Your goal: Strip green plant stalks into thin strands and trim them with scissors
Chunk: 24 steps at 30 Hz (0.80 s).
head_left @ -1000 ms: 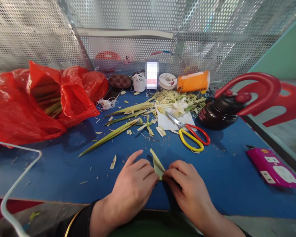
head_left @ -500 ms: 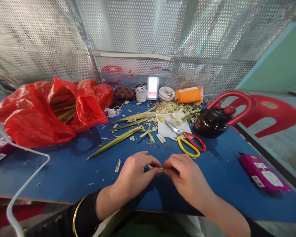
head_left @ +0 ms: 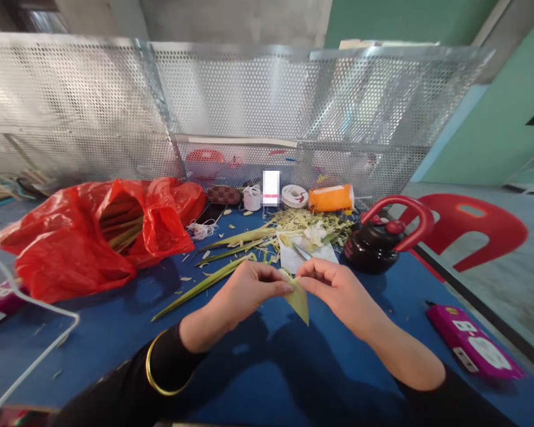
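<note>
Between my two hands hangs a pale yellow-green piece of leaf (head_left: pixel 299 307), its pointed end downward over the blue table. My left hand (head_left: pixel 244 296) pinches its upper edge between thumb and fingers. From the other side, my right hand (head_left: pixel 333 290) pinches the same piece, fingertips almost touching the left ones. Behind the right hand, scissor blades (head_left: pixel 301 252) lie on a white paper (head_left: pixel 289 259); the handles are hidden. Long green stalks (head_left: pixel 200 289) lie beyond my left hand, and a heap of shredded plant strips (head_left: pixel 311 219) sits farther back.
An open red plastic bag (head_left: pixel 71 255) of stalks stands at left. A black kettle-shaped pot (head_left: pixel 369 246) with red handle is at right, near a purple packet (head_left: pixel 476 344). White string (head_left: pixel 202 229), a ribbon roll (head_left: pixel 294 196) and an orange packet (head_left: pixel 331 198) line the back.
My hands have risen off the table edge, and the leaf piece, mostly hidden before, now hangs visibly below the fingers. The view has tilted upward; the right hand now covers the scissor handles.
</note>
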Each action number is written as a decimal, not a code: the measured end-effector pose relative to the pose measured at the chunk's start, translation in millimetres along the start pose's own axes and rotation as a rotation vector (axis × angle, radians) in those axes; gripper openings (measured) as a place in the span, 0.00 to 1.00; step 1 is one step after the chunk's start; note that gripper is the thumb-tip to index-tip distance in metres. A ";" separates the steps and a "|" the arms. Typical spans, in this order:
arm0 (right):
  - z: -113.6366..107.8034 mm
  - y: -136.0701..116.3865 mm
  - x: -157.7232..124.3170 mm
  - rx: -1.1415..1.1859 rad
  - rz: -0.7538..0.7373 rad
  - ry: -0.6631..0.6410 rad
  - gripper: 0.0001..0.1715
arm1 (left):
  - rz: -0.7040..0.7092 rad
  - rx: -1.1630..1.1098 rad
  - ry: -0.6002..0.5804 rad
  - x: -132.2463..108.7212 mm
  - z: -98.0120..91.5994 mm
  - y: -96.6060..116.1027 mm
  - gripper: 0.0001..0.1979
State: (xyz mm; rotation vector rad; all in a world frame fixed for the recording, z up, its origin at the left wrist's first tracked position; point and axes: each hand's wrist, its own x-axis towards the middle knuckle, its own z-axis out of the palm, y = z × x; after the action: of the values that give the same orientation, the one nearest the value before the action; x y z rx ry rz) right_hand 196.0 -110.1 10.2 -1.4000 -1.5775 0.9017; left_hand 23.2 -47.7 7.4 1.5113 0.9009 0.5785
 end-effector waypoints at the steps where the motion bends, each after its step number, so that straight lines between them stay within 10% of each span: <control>1: 1.4 4.1 1.9 0.084 0.035 0.030 0.07 | 0.006 -0.038 0.036 0.8 1.9 -2.5 0.08; 18: 7.2 29.2 4.2 0.255 0.316 -0.228 0.11 | -0.124 -0.164 -0.004 7.5 8.3 -29.9 0.09; 24: 3.9 38.3 6.7 0.061 0.195 -0.085 0.10 | -0.211 -0.297 0.052 7.5 13.3 -32.1 0.10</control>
State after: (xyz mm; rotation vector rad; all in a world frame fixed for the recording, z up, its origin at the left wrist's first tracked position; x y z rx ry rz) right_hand 207.5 -98.7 -25.4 -1.5078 -1.4805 1.1289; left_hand 31.4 -50.2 -27.1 1.1243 0.9547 0.5711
